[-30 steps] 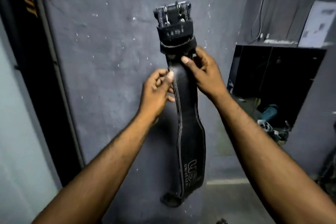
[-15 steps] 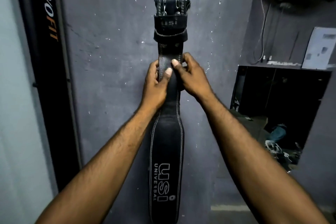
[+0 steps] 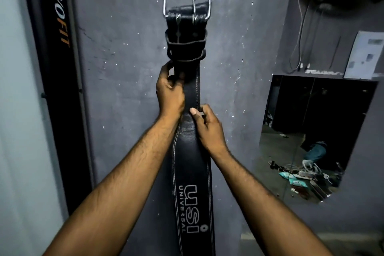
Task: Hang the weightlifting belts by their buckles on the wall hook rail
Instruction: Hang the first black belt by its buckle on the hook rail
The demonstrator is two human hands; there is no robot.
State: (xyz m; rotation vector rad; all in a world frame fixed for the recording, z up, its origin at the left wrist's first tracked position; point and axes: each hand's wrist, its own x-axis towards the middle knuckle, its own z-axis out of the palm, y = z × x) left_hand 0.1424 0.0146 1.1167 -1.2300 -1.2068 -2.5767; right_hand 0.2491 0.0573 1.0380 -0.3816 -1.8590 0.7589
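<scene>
A black leather weightlifting belt [image 3: 192,172] with white "USI UNIVERSAL" lettering is held upright against the grey wall [image 3: 124,68]. Its silver buckle [image 3: 187,4] is at the top, standing open above the strap loops. My left hand [image 3: 169,91] grips the narrow strap just under the loops. My right hand [image 3: 205,129] pinches the strap's right edge a little lower. No hook rail shows in this view; whether the buckle rests on anything is not visible.
A dark vertical banner [image 3: 56,68] with orange lettering runs down the left. At the right a wall opening [image 3: 311,135] shows clutter on a floor. Cables [image 3: 301,27] hang above a ledge with a white paper [image 3: 365,56].
The belt has been raised and the buckle frame has flipped up into plain sight. My right hand has slid lower on the strap; my left hand stays near the loops.
</scene>
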